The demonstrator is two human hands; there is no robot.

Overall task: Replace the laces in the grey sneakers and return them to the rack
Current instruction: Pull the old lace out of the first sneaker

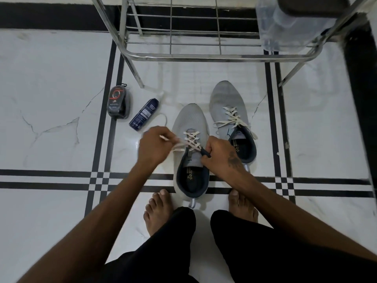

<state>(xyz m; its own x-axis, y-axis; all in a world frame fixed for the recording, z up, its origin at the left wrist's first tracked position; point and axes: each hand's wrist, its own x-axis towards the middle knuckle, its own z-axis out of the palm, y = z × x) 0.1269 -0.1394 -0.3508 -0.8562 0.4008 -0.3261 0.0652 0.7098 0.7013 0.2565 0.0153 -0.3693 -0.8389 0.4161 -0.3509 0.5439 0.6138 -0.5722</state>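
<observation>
left grip (156,142) pinches lace (190,140) end, left of near sneaker (190,152) | right grip (217,153) pinches collar | heel near, toe far

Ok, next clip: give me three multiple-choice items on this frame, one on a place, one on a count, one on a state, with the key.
1. Where does the blue spray can lie?
A. On the rack
B. On the floor left of the sneakers
C. Inside a sneaker

2. How many grey sneakers are on the floor?
A. One
B. Two
C. Three

3. What is the left hand doing?
A. Pinching a white lace end
B. Resting flat on the floor
C. Holding the rack

Key: 1 B, the can lies on the tiles beside the black shoe-polish case. 2 B, the near sneaker and the far sneaker stand side by side. 3 A, its fingers grip the lace while the right hand holds the near sneaker's collar.
</observation>
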